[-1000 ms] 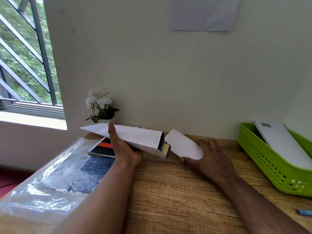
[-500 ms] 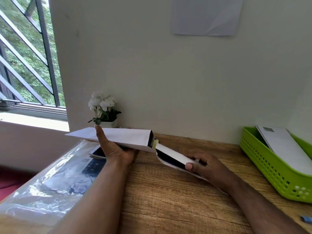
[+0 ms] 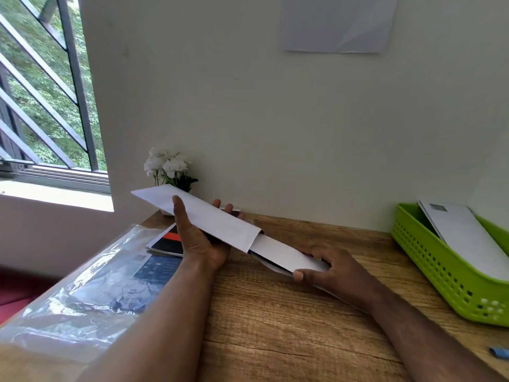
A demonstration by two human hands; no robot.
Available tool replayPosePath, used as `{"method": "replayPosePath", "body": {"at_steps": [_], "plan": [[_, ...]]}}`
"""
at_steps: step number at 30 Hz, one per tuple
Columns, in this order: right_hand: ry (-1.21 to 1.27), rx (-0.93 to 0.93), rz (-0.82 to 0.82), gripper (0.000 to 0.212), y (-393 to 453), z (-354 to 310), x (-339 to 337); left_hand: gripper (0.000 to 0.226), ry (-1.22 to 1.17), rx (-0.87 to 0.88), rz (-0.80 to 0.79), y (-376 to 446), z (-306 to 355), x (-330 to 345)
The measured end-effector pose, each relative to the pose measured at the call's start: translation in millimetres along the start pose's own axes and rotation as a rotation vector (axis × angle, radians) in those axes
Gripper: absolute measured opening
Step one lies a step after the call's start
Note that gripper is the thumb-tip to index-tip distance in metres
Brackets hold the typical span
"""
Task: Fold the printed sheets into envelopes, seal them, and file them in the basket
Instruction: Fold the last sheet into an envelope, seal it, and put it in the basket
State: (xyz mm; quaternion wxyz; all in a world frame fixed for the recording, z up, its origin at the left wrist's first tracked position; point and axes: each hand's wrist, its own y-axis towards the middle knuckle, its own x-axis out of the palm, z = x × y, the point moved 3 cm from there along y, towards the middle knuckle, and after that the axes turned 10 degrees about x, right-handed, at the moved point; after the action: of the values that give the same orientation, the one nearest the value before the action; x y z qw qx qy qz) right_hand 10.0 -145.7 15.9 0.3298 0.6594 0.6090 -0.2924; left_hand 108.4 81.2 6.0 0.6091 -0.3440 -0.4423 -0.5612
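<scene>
My left hand (image 3: 201,241) holds a long white envelope (image 3: 203,216) from below, thumb across its near face, tilted down to the right above the wooden desk (image 3: 275,312). Its open mouth faces right. A folded printed sheet (image 3: 283,253) sticks partway into that mouth, and my right hand (image 3: 333,271) pinches the sheet's outer end between thumb and fingers. At the right stands a green basket (image 3: 440,274) with a white envelope (image 3: 462,238) leaning inside it.
A clear plastic sleeve of printed sheets (image 3: 91,293) lies at the desk's left, with a red-and-black printed sheet (image 3: 168,241) beside it. A small pot of white flowers (image 3: 168,166) stands by the wall. A blue object (image 3: 500,358) lies near the right edge.
The folded sheet's end has gone into the envelope's mouth. My left hand has raised and tilted the envelope, and my right hand now pinches the sheet lower and further right.
</scene>
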Motion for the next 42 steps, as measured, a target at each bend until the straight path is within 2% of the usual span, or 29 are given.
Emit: {"method": "replayPosePath", "body": {"at_steps": [3,7,9,12,14,15,20,23,26,30,36,40,42], "plan": [[-0.033,0.028,0.037,0.104,1.4,-2.9,2.1,0.066,0.025,-0.033,-0.012,-0.1,-6.8,2.2],[-0.074,0.034,0.106,0.073,-4.1,-23.0,8.8,0.093,0.061,-0.122,-0.091,-2.8,-14.1,3.8],[-0.014,-0.016,0.104,0.064,-4.0,-36.6,15.2,0.095,0.082,-0.133,-0.096,-4.8,-18.9,4.7],[0.160,-0.043,-0.019,0.071,-2.0,-46.7,14.9,0.096,0.059,-0.148,-0.058,-3.3,-18.9,2.0],[0.284,-0.002,-0.088,0.051,-1.1,-38.5,1.8,0.105,0.001,-0.154,-0.019,0.9,-15.4,-1.7],[0.358,0.021,-0.135,0.048,-0.9,-29.5,-6.5,0.107,-0.028,-0.161,-0.014,1.4,-13.8,-2.6],[0.817,0.096,-0.596,0.097,-5.3,29.9,-28.7,0.079,-0.098,-0.081,0.029,4.0,-7.6,-5.1],[0.910,0.078,-0.661,0.101,-6.6,36.1,-26.7,0.064,-0.102,-0.056,0.076,1.4,-8.8,-0.3],[0.964,0.069,-0.578,0.092,-2.0,28.2,-15.3,0.064,-0.093,-0.061,0.069,0.6,-9.8,1.3],[1.005,0.068,-0.399,0.076,1.1,9.0,-3.3,0.087,-0.043,-0.126,0.015,-1.5,-16.1,1.6],[0.739,0.067,-0.012,0.079,5.3,-7.3,3.4,0.094,0.087,-0.336,-0.131,-20.7,-42.6,12.8],[0.629,-0.023,0.076,0.076,-2.1,-14.4,3.6,0.084,0.209,-0.418,-0.209,-35.5,-49.7,22.4],[0.449,-0.144,0.172,0.067,-5.4,-18.6,4.1,0.081,0.264,-0.447,-0.241,-38.8,-53.0,25.0]]}}
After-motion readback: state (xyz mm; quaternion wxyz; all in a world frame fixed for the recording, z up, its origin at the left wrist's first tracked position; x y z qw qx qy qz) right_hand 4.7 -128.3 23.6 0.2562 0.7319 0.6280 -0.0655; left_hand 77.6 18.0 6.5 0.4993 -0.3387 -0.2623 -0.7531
